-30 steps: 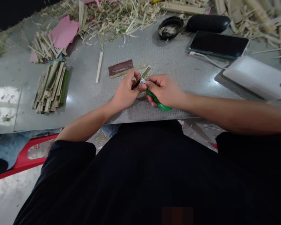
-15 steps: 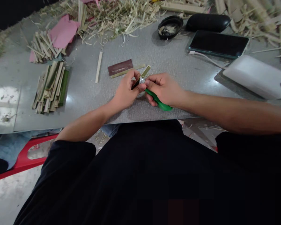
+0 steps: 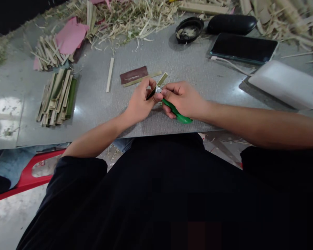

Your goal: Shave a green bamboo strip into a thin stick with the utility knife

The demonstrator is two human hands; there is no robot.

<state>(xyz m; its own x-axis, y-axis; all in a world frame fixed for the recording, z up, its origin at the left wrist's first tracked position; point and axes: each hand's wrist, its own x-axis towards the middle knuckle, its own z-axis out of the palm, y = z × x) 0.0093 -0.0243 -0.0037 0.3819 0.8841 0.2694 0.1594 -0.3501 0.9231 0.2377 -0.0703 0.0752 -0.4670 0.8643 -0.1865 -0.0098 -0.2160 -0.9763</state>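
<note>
In the head view, my right hand (image 3: 186,99) is closed round a green-handled knife (image 3: 181,117) with a ridged edge. Its metal end (image 3: 158,89) rests against a short bamboo strip (image 3: 162,79) that slants up between my hands. My left hand (image 3: 141,102) pinches that strip from the other side; a dark flat piece (image 3: 151,93), its kind unclear, is also in those fingers. Just beyond lies a brown rectangular piece (image 3: 134,75) with another thin strip (image 3: 142,80) along its edge. A pale strip (image 3: 110,74) lies alone further left.
Cut bamboo strips (image 3: 56,97) are stacked on the left of the grey table (image 3: 94,104), more lying behind by pink paper (image 3: 71,34). Shavings (image 3: 135,17) cover the back. A black bowl (image 3: 189,30), black case (image 3: 231,24), phone (image 3: 243,48) and white device (image 3: 287,85) stand right.
Hardly anything differs. Both hands, the knife and the strip keep nearly the same place; the view has shifted very slightly.
</note>
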